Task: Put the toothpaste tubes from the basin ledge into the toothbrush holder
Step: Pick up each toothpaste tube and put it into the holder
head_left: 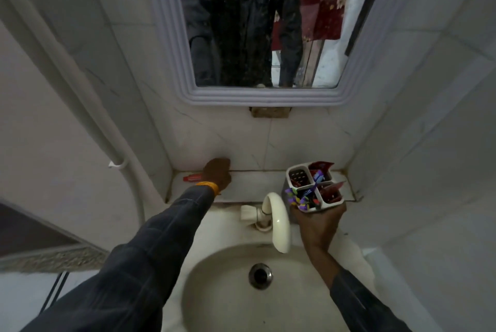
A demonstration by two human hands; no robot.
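A red toothpaste tube (192,178) lies flat on the white basin ledge (257,184) at the back left, its cap end pointing left. My left hand (218,173) rests over the tube's right end, fingers curled down on it. A white toothbrush holder (314,186) with several compartments stands on the right of the ledge, holding red toothpaste tubes (322,168) and colourful toothbrushes (302,196). My right hand (319,220) grips the holder from the front, at its near side.
A cream tap (277,220) arches over the basin (214,291) between my hands, with the drain (259,276) below it. A framed mirror (257,36) hangs above the ledge. Tiled walls close in on both sides, and a white pipe (118,162) runs down the left wall.
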